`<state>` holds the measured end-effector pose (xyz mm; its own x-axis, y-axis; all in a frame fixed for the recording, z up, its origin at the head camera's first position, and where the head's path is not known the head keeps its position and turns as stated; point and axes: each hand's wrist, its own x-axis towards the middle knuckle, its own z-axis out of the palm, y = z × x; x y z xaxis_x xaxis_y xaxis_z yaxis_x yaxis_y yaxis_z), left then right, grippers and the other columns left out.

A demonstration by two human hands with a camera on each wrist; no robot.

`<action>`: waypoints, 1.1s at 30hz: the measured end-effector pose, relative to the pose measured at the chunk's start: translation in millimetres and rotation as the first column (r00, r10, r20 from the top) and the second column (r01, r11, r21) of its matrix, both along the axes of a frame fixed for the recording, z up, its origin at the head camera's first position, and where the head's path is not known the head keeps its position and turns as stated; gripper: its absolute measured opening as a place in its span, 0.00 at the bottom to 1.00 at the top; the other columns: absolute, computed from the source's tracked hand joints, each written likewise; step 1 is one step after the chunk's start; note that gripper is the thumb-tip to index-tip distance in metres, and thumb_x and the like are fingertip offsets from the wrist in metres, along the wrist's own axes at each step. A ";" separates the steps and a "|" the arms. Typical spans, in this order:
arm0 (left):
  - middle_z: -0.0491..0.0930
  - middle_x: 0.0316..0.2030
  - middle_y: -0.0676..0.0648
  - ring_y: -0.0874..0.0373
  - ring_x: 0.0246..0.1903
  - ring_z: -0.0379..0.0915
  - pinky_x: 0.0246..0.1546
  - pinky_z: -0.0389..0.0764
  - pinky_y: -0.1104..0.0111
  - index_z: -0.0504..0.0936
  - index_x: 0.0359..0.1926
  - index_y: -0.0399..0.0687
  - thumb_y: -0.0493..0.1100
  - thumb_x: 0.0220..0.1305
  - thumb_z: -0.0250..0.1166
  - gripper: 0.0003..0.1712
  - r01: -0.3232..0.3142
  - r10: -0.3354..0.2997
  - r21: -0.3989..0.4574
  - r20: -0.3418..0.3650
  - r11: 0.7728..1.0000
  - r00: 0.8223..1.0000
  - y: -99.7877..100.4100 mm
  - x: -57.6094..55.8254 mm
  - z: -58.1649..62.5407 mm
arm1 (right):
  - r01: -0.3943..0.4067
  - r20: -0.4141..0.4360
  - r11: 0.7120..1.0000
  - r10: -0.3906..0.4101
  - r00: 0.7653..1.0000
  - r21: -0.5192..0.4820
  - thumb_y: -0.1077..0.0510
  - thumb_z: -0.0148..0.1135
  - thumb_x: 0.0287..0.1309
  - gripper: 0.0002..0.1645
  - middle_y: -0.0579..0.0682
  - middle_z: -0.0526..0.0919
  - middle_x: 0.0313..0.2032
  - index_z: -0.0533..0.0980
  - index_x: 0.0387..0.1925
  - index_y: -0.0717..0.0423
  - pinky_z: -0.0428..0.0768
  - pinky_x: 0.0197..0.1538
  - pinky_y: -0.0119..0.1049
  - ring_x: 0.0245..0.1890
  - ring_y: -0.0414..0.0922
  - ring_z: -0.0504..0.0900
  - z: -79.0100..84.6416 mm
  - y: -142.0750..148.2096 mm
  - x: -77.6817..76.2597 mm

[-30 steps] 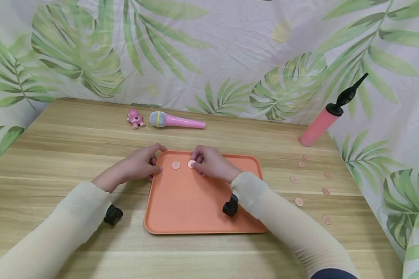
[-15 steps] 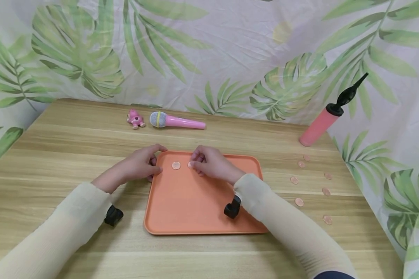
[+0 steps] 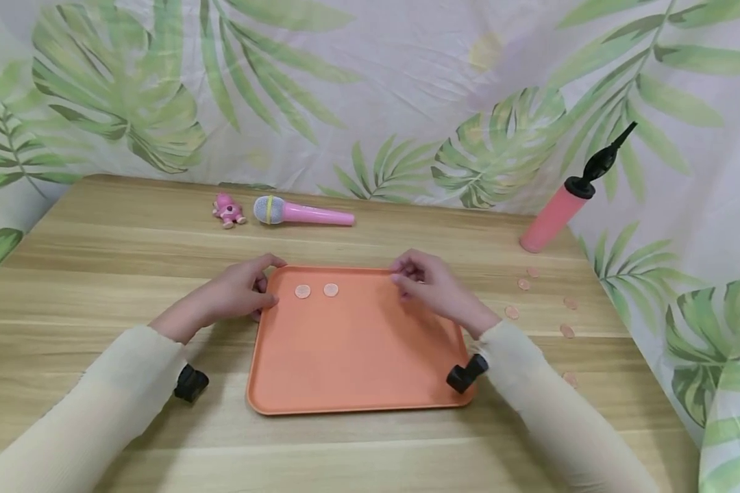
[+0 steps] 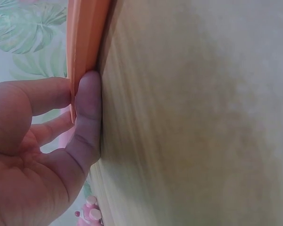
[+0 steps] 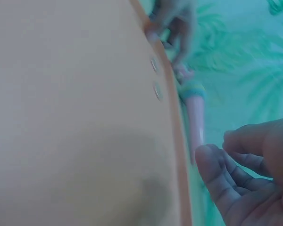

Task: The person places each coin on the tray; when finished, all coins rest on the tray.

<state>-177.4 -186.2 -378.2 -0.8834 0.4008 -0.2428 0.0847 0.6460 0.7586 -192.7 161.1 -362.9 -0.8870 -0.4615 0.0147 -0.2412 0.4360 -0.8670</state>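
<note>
My left hand (image 3: 240, 291) grips the left rim of an orange tray (image 3: 345, 356) near its far corner. In the left wrist view, the thumb and fingers pinch the tray's edge (image 4: 87, 35) from both sides. Two copper-coloured coins (image 3: 303, 292) lie side by side in the tray's far left part. Over the far right part of the tray hovers my right hand (image 3: 428, 281), its fingers loosely bent with nothing between them. Its thumb and fingertips stand slightly apart in the right wrist view.
Several more copper coins (image 3: 512, 312) lie scattered on the wooden table right of the tray. A pink hand pump (image 3: 553, 219) stands upright behind them. Beyond the tray lie a pink toy microphone (image 3: 314, 215) and a small pink figure (image 3: 228, 211). A leaf-patterned cloth (image 3: 401, 82) hangs behind the table.
The right hand has let go of a coin beside the first one and moved right across the tray. The left hand keeps its grip on the rim. The head view has shifted slightly.
</note>
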 end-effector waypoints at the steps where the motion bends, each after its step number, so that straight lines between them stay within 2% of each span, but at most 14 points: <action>1: 0.71 0.31 0.45 0.58 0.25 0.76 0.29 0.86 0.64 0.63 0.74 0.34 0.34 0.69 0.65 0.36 -0.002 0.002 -0.001 -0.001 1.000 1.000 -0.7 0.3 0.1 | 0.011 -0.001 1.000 -0.011 1.000 -0.011 0.69 0.59 0.71 0.12 0.69 0.82 0.37 0.74 0.50 0.77 0.87 0.36 0.31 0.30 0.40 0.81 0.3 8.7 1.2; 4: 0.72 0.31 0.45 0.58 0.26 0.76 0.29 0.86 0.65 0.63 0.74 0.34 0.34 0.69 0.65 0.36 -0.003 0.003 0.000 -0.001 1.000 1.000 -1.2 1.1 -0.1 | 0.055 0.002 0.999 -0.055 0.999 -0.001 0.70 0.58 0.71 0.12 0.69 0.81 0.38 0.73 0.50 0.78 0.87 0.37 0.31 0.31 0.39 0.81 -1.1 38.9 4.5; 7: 0.72 0.31 0.45 0.58 0.26 0.76 0.29 0.86 0.64 0.62 0.74 0.33 0.34 0.69 0.65 0.36 0.000 -0.001 0.011 0.009 1.000 1.000 -1.2 1.2 0.7 | 0.115 -0.002 0.991 -0.115 0.993 0.073 0.66 0.59 0.73 0.14 0.67 0.81 0.41 0.74 0.52 0.74 0.87 0.39 0.32 0.34 0.38 0.82 -1.1 69.4 9.0; 11: 0.73 0.31 0.44 0.58 0.26 0.76 0.29 0.86 0.64 0.62 0.74 0.32 0.33 0.69 0.65 0.36 -0.001 0.001 0.021 0.016 1.000 1.000 0.2 2.0 1.9 | 0.177 -0.056 0.964 -0.169 0.984 0.198 0.62 0.61 0.73 0.15 0.64 0.83 0.44 0.75 0.54 0.69 0.84 0.39 0.29 0.37 0.37 0.80 0.9 104.2 15.8; 16: 0.71 0.31 0.45 0.58 0.27 0.75 0.30 0.86 0.64 0.61 0.75 0.32 0.33 0.69 0.64 0.37 -0.005 0.005 0.019 0.015 1.000 1.000 -0.7 2.0 2.3 | 0.210 -0.091 0.925 -0.190 0.977 0.317 0.63 0.63 0.71 0.15 0.63 0.83 0.44 0.75 0.52 0.69 0.81 0.38 0.27 0.38 0.40 0.79 1.1 136.5 22.0; 23: 0.71 0.31 0.46 0.58 0.28 0.75 0.31 0.87 0.64 0.61 0.75 0.33 0.34 0.69 0.64 0.37 -0.004 0.004 0.024 0.020 1.000 1.000 0.3 1.9 1.9 | 0.211 -0.118 0.869 -0.176 0.977 0.448 0.62 0.68 0.66 0.16 0.61 0.84 0.41 0.76 0.49 0.70 0.79 0.39 0.27 0.38 0.42 0.80 -0.8 170.4 28.6; 27: 0.73 0.31 0.45 0.58 0.27 0.76 0.30 0.86 0.64 0.61 0.75 0.33 0.34 0.70 0.64 0.37 0.000 -0.001 0.022 0.020 1.000 1.000 -0.7 1.9 4.0 | 0.196 -0.088 0.860 -0.175 0.981 0.472 0.60 0.69 0.66 0.18 0.62 0.86 0.42 0.77 0.49 0.70 0.80 0.40 0.27 0.39 0.42 0.81 -6.1 178.8 29.1; 33: 0.73 0.32 0.44 0.57 0.27 0.77 0.30 0.86 0.65 0.62 0.75 0.34 0.33 0.70 0.64 0.36 -0.004 0.004 0.022 0.036 1.000 0.999 -1.6 1.3 2.1 | 0.220 -0.062 0.848 -0.218 0.974 0.481 0.57 0.68 0.67 0.16 0.59 0.86 0.41 0.79 0.47 0.67 0.78 0.39 0.26 0.37 0.40 0.79 -12.5 179.3 26.3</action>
<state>-176.1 -187.8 -376.1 -0.8758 0.4030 -0.2656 0.0543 0.6291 0.7755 -166.4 340.4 -375.4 -0.9665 -0.2053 -0.1543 -0.0934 0.8407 -0.5333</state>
